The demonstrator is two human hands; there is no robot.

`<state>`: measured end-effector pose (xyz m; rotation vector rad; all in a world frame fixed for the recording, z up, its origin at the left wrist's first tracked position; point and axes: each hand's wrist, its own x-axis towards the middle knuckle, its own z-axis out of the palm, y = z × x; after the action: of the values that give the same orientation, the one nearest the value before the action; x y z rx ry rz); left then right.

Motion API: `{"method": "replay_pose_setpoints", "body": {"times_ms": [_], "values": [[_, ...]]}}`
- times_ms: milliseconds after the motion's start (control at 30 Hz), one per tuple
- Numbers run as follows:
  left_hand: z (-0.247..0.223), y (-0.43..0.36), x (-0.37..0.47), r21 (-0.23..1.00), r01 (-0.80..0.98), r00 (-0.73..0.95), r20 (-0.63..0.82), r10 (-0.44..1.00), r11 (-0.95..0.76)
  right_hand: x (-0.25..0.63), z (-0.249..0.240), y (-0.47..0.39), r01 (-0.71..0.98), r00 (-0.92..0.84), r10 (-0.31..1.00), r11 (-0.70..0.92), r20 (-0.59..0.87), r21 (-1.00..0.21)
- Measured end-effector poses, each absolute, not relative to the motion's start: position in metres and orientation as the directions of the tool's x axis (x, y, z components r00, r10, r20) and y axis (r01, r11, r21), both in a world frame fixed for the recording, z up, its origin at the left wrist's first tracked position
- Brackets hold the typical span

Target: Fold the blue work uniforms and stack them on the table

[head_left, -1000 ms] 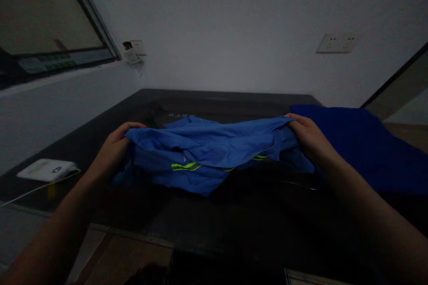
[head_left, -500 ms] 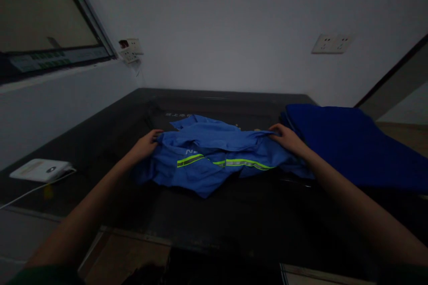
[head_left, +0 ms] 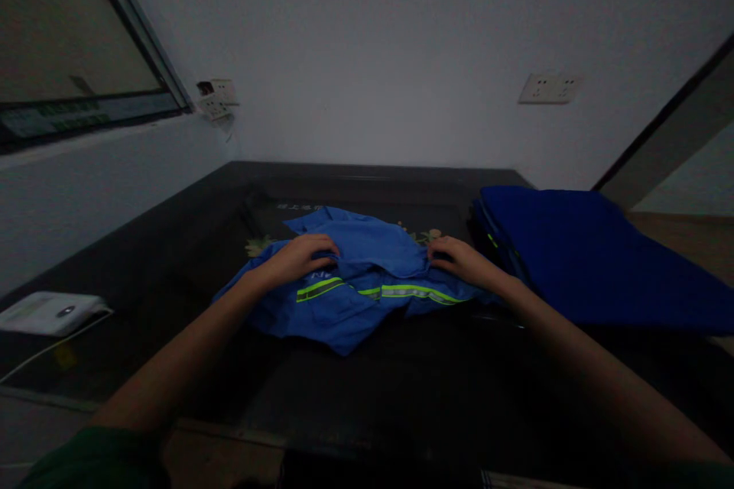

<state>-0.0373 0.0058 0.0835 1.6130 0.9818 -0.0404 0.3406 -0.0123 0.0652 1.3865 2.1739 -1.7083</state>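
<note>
— My left hand (head_left: 310,254) and right hand (head_left: 453,256) are both on the blue garment (head_left: 338,313), a little apart from each other, fingers curled inward and touching the cloth. Their outlines look narrow, but my fingertips are partly hidden, so I can't tell how firmly either one pinches.

— And how does the garment lie?

— It's crumpled on the dark desk (head_left: 321,405), with a pointed fold facing me and another piece of fabric spread up between my hands. A yellow-green and grey reflective band (head_left: 413,292) crosses it on my side of that piece. Some white lettering (head_left: 321,274) shows just beside my left hand, too dim to read fully.

— What's around it?

— Right of the garment there's a stack of darker blue cloth (head_left: 596,256), with thin yellow-green bits at its near-left edge. Well to the left of the garment sits a white device (head_left: 51,312) with a white cable (head_left: 43,354) running from it. Just beyond the garment, a floral pattern (head_left: 430,235) shows on the desk.

— Anything farther back?

— Behind the garment rises a pale wall (head_left: 367,76), with a socket panel (head_left: 549,89) to its right and more sockets (head_left: 218,99) to its left.
</note>
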Motion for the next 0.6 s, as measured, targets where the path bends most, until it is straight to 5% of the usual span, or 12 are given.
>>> {"method": "replay_pose_setpoints", "body": {"times_ms": [233,367,600], "values": [[0.052,0.019,-0.029,0.662,0.313,0.264,-0.75,0.607,0.682,0.339,0.038,0.021,0.566,-0.347,0.672,-0.407,-0.655,-0.717],[0.032,0.012,-0.045,0.579,0.58,0.139,-0.764,0.63,0.573,0.35,0.013,0.014,0.745,-0.248,0.597,-0.387,-0.763,-0.544],[0.032,-0.005,-0.095,0.463,0.814,0.185,-0.779,0.599,0.35,0.384,0.02,-0.01,0.818,-0.293,0.509,-0.304,-0.809,-0.488]]}}
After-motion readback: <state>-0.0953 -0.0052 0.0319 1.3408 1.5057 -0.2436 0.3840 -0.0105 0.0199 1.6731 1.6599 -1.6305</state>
